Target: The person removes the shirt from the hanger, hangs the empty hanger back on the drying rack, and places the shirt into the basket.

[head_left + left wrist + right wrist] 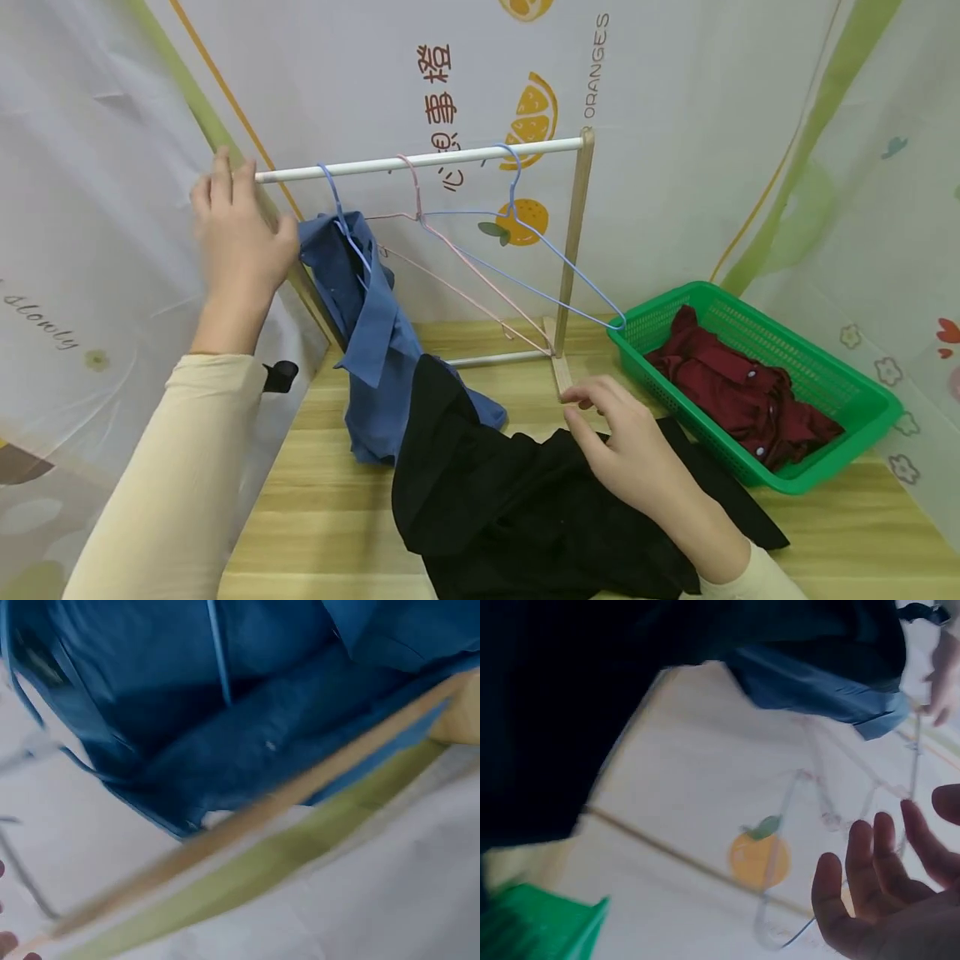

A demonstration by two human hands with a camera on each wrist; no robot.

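My left hand is at the left end of the rack's white rail, its fingers pointing up beside the top of the wooden post. In the left wrist view, fingertips show at the lower left, near that post. A blue shirt hangs on a blue hanger just right of this hand. Above a black garment heaped on the table, my right hand hovers with loosely bent fingers and nothing between them. The right wrist view shows its fingers spread apart.
A bare pink hanger and another blue hanger hang along the rail. To the right, a green basket holds a dark red garment. A printed curtain stands behind the wooden table.
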